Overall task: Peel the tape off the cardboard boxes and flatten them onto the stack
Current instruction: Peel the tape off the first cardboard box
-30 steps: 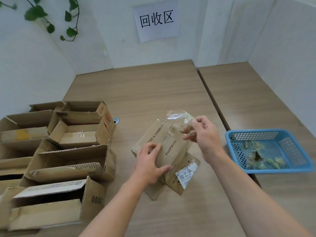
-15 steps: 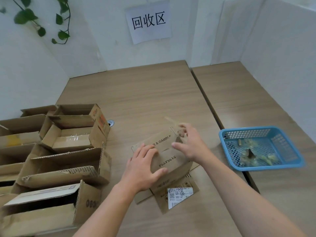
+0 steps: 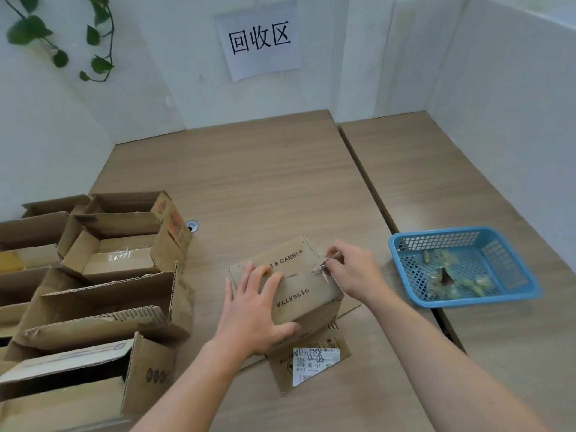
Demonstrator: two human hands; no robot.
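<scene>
Meeting white walls (image 3: 156, 73), wooden table (image 3: 265, 182) holds boxes (image 3: 118, 254).

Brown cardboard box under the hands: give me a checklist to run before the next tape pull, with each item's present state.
1. Left hand presses flat on the brown cardboard box: ok.
2. Right hand pinches the clear tape strip at the box's right edge: ok.
3. Tape fully off the box: not ok, it clings at the seam.
4. Blue plastic basket right of the box, ready for scraps: ok.
5. Tape on the box's underside: cannot tell.
</scene>
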